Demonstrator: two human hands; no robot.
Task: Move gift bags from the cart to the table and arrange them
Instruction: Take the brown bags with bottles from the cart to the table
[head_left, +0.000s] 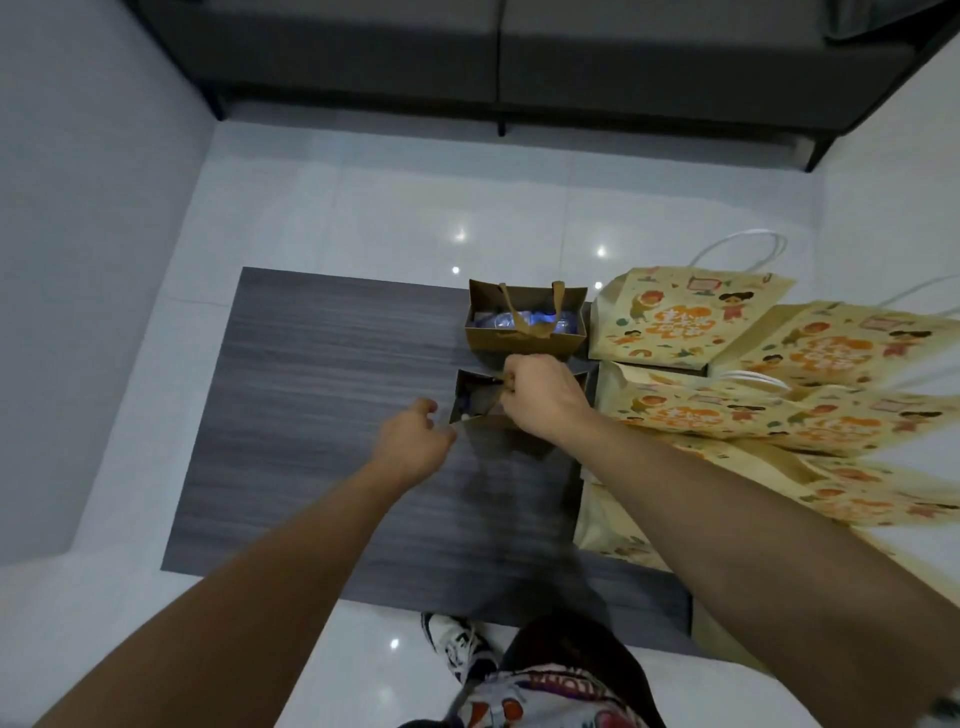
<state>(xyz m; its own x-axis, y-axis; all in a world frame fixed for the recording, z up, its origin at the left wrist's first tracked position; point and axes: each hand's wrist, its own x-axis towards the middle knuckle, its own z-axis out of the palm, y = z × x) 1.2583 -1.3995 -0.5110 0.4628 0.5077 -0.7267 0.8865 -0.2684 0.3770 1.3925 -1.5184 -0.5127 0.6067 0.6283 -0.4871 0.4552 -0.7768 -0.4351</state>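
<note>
On the dark wood-grain table (322, 415), the right hand (540, 397) grips the handles of a small open brown paper gift bag (475, 402) while the left hand (415, 441) pinches its near rim, so an uneven tug could tip it against the second brown bag (527, 325) behind.

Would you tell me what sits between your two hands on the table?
In the head view, an open brown gift bag sits between the left hand and right hand.

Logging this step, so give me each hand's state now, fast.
Left hand: pinches the near rim of the small brown gift bag.
Right hand: grips that bag's handles.
</note>
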